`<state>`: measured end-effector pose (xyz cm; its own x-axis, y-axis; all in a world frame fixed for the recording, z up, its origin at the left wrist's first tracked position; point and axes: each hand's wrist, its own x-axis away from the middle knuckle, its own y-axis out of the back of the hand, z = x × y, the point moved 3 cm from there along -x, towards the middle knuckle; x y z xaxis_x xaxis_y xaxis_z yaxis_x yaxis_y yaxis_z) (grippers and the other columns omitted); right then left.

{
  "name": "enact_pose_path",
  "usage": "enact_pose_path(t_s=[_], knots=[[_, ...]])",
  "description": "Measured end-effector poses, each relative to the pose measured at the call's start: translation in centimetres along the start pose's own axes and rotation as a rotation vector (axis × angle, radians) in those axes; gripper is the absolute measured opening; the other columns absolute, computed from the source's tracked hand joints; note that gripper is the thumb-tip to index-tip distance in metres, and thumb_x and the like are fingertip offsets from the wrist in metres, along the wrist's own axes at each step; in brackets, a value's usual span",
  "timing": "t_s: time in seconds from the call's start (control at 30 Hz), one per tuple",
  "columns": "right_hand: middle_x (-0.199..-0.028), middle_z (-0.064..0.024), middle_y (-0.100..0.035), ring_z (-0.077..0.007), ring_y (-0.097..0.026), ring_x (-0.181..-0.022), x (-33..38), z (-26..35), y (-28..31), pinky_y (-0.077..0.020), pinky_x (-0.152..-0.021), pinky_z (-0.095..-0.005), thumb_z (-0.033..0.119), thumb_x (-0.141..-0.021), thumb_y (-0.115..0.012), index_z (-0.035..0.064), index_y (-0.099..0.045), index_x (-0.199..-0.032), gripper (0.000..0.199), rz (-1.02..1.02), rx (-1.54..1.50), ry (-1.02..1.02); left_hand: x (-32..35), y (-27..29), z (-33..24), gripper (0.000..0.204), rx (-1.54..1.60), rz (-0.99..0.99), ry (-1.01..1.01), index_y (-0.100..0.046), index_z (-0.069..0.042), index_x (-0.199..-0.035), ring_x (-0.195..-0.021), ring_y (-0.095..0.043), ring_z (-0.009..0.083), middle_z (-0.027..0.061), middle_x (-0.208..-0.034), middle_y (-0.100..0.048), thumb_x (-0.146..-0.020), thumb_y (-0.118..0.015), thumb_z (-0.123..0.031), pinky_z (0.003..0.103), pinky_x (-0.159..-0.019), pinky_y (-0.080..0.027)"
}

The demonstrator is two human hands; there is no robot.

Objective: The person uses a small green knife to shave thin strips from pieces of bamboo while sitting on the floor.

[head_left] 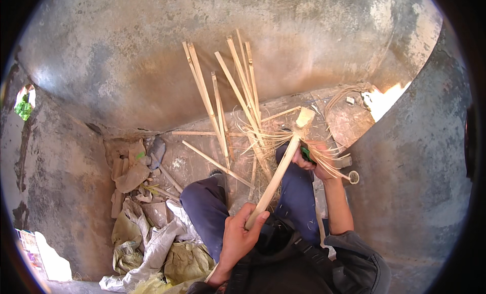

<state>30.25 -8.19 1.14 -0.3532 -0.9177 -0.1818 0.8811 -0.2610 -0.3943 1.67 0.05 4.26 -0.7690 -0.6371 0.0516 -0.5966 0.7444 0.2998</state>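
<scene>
My left hand is closed around the near end of a long split bamboo strip, its thumb lying along the strip. The strip slants up and to the right across my lap. Beside its far part is my right hand, with fingers curled around something dark and green that is mostly hidden. Thin curled shavings fan out around that hand and across the strip. A pale, squarish piece shows at the strip's far end; I cannot tell whether it is joined to it.
Several bamboo strips lean against the curved wall ahead; others lie on the floor. Crumpled sacks and debris sit at the left. A hollow tube end pokes out right of my forearm. Openings pierce the walls.
</scene>
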Motion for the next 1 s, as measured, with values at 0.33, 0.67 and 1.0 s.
enact_pose_path(t_s=[0.33,0.67,1.0], knots=[[-0.089,-0.0090,-0.071,-0.0165,-0.065,-0.077,1.7,-2.1,0.3,-0.0503,-0.069,-0.0323,0.038,-0.109,-0.068,-0.0051,-0.076,-0.118,0.045,-0.174,0.458,0.349,-0.3,-0.2,-0.3,0.017,-0.053,-0.046,-0.069,-0.069,-0.001,-0.098,-0.057,-0.058,0.0036,0.0002,-0.062,-0.064,-0.107,-0.076,-0.013,0.024,-0.054,-0.041],[-0.082,-0.0097,-0.068,-0.0302,-0.066,-0.064,2.8,-2.5,-5.7,-0.0487,-0.058,-0.0413,0.043,-0.100,-0.077,0.0041,-0.077,-0.117,0.042,0.009,1.062,0.714,-0.9,-0.3,-0.8,0.016,0.027,-0.026,-0.015,-0.069,0.000,-0.101,-0.058,-0.060,0.0045,0.0013,-0.063,-0.065,-0.108,-0.075,-0.013,0.025,-0.055,-0.043],[-0.076,-0.0053,-0.065,-0.0217,-0.065,-0.061,3.1,0.1,-7.8,-0.0501,-0.056,-0.0361,0.042,-0.095,-0.083,0.0061,-0.081,-0.116,0.042,-0.151,1.228,0.700,-0.9,-0.1,-0.1,0.016,0.062,-0.043,-0.008,-0.071,-0.001,-0.107,-0.063,-0.051,0.0035,0.0027,-0.066,-0.062,-0.106,-0.078,-0.016,0.027,-0.056,-0.042]])
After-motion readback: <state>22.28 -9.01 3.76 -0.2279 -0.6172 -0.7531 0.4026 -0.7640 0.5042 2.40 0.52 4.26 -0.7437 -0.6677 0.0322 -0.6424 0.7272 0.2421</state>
